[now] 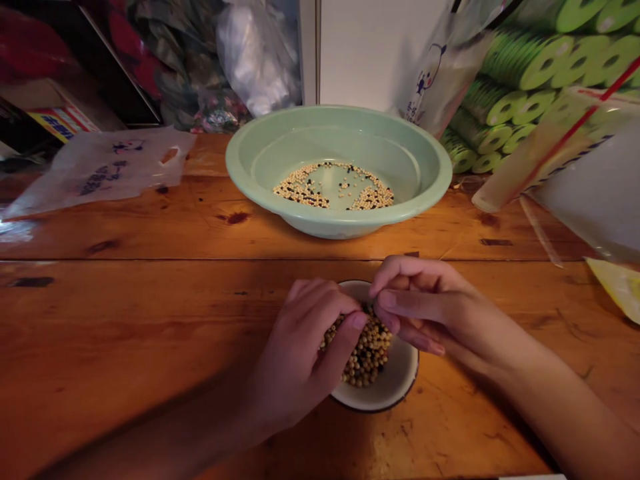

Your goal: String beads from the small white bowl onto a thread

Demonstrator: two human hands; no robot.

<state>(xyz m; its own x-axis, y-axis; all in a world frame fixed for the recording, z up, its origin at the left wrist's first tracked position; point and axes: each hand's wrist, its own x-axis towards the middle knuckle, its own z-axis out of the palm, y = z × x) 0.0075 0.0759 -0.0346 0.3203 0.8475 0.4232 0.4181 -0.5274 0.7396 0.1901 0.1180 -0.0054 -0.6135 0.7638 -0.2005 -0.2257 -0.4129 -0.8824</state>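
A small white bowl (pixel 399 380) with a dark rim sits on the wooden table, holding a heap of round tan and dark beads (pixel 367 360). My left hand (pixel 313 340) reaches over the bowl's left side, thumb and index finger pinched together above the beads. From the right, my right hand (pixel 430 303) also pinches thumb against fingers, close to the left fingertips over the bowl's far edge. Whatever lies between the fingertips of either hand is too small or hidden to make out. Beyond the bowl stands a wide pale green basin (pixel 335 223) with small cream and black pieces (pixel 305 190) scattered inside.
A flat printed plastic bag (pixel 100 167) lies at the left. Behind the basin's right side are a plastic cup (pixel 440 80) and stacked green rolls (pixel 530 73). Another cup with a red straw (pixel 545 153) leans at the right, near a yellow wrapper (pixel 617 287).
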